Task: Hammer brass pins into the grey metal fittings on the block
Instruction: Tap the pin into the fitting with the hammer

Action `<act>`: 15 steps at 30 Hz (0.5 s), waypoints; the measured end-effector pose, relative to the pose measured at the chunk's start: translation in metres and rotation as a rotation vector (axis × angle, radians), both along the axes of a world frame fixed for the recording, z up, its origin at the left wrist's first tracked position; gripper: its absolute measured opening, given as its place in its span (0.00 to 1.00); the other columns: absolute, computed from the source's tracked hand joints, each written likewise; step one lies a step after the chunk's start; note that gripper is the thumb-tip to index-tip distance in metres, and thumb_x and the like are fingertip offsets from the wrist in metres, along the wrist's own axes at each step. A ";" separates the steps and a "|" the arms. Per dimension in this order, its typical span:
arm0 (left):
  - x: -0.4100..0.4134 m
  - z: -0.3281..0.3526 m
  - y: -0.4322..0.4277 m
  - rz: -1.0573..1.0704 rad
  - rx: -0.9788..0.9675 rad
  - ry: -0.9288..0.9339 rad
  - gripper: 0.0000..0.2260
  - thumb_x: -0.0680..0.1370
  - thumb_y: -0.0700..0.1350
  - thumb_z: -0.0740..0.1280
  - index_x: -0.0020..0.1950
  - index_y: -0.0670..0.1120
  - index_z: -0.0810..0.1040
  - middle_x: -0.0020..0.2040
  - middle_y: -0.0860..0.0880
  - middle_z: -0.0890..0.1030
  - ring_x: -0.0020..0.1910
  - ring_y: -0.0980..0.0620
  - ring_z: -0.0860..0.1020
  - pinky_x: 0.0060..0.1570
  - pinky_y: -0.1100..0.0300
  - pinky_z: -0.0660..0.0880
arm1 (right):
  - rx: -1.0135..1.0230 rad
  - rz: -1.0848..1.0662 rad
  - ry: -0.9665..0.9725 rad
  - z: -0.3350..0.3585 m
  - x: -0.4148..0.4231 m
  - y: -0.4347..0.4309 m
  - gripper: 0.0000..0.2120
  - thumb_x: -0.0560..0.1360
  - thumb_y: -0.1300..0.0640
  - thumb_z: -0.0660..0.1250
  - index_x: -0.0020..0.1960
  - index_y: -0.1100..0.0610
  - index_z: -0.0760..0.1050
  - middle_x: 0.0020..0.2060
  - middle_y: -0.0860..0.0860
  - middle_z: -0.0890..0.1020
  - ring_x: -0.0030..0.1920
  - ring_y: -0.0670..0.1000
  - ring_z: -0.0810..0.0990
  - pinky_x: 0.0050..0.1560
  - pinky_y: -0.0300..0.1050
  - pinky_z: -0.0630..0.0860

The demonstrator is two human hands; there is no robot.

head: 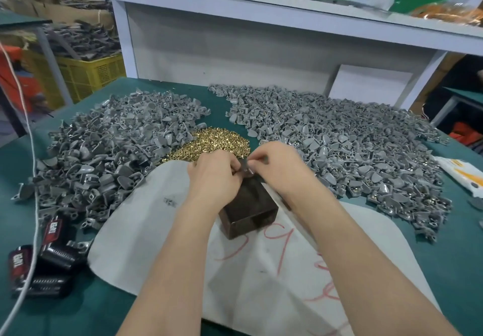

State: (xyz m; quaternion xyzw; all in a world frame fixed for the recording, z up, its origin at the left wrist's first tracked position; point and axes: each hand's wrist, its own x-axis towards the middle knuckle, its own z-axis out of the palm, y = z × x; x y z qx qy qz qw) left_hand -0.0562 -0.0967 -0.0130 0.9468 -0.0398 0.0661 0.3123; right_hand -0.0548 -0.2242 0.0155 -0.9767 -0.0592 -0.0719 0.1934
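On the green table (pixel 457 270), grey fittings (pixel 104 147) heap beside brass pins (pixel 211 139).

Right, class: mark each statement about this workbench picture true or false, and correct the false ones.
1. The left hand and right hand meet at the top of the dark rectangular block. True.
2. The heap of small brass pins lies between the left pile of grey metal fittings and the right pile. True.
3. The block stands directly on the green table top. False: it stands on a white sheet.
4. The right hand holds a hammer. False: no hammer shows; both hands pinch a small grey fitting.
5. The black boxes with red labels lie right of the block. False: they lie to its left.
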 end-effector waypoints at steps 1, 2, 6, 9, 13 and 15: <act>0.000 0.000 0.000 0.003 -0.017 -0.006 0.04 0.77 0.48 0.67 0.42 0.54 0.80 0.46 0.53 0.82 0.55 0.47 0.76 0.58 0.51 0.68 | 0.094 -0.061 -0.002 0.000 -0.002 -0.014 0.10 0.77 0.56 0.64 0.56 0.56 0.79 0.53 0.51 0.82 0.51 0.50 0.79 0.54 0.42 0.72; 0.000 -0.001 0.000 0.005 -0.027 -0.010 0.04 0.77 0.47 0.67 0.43 0.54 0.80 0.45 0.54 0.82 0.55 0.48 0.76 0.59 0.50 0.68 | 0.111 -0.120 0.024 0.000 -0.004 -0.027 0.10 0.77 0.54 0.64 0.56 0.56 0.79 0.52 0.51 0.82 0.48 0.48 0.79 0.52 0.42 0.73; 0.001 -0.003 -0.001 0.008 -0.040 -0.015 0.05 0.76 0.47 0.67 0.41 0.54 0.78 0.42 0.56 0.80 0.54 0.49 0.76 0.55 0.52 0.66 | -0.279 -0.207 0.364 -0.024 -0.012 -0.039 0.16 0.75 0.46 0.66 0.38 0.57 0.69 0.40 0.52 0.77 0.40 0.54 0.76 0.41 0.45 0.72; 0.002 -0.003 -0.001 0.020 -0.049 0.001 0.04 0.75 0.47 0.68 0.41 0.54 0.78 0.44 0.55 0.81 0.54 0.49 0.75 0.54 0.53 0.67 | -0.203 -0.198 0.358 -0.032 -0.008 -0.034 0.13 0.76 0.51 0.64 0.38 0.59 0.68 0.40 0.54 0.76 0.41 0.56 0.75 0.39 0.43 0.68; 0.002 -0.003 0.001 0.042 -0.053 0.003 0.04 0.75 0.47 0.68 0.41 0.55 0.76 0.44 0.55 0.81 0.54 0.48 0.76 0.55 0.53 0.69 | 0.169 -0.260 0.233 -0.019 -0.010 -0.047 0.06 0.77 0.58 0.62 0.49 0.61 0.72 0.42 0.56 0.79 0.40 0.57 0.82 0.41 0.50 0.78; 0.002 -0.002 0.002 0.049 -0.045 0.005 0.04 0.75 0.47 0.68 0.41 0.55 0.76 0.45 0.54 0.81 0.55 0.48 0.76 0.55 0.52 0.69 | 0.252 -0.204 0.151 -0.010 -0.016 -0.045 0.08 0.78 0.54 0.60 0.51 0.59 0.70 0.40 0.55 0.79 0.36 0.55 0.82 0.42 0.54 0.80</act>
